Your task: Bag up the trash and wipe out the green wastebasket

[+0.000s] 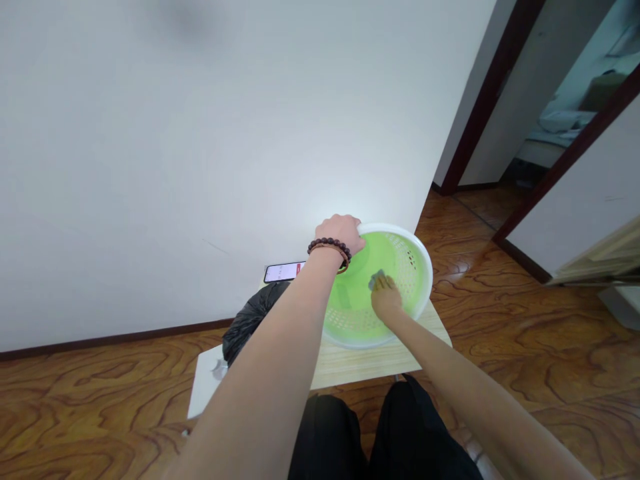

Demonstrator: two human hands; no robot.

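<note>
A round green plastic basket (350,290) with a white rim and perforated sides sits tilted on a small table. My left hand (340,232), wearing beaded bracelets on the wrist, grips the basket's far left rim. Inside the basket, my right hand (387,299) has its fingers closed on a small grey cloth (376,277) pressed to the green surface. My left forearm hides part of the basket's left side.
The pale wood-grain table (367,365) stands against a white wall (200,133). On its left are a phone (283,272) and a black plastic bag (250,320). My knees are just below the near edge. At right, a doorway (525,120) opens off the wooden floor (480,287).
</note>
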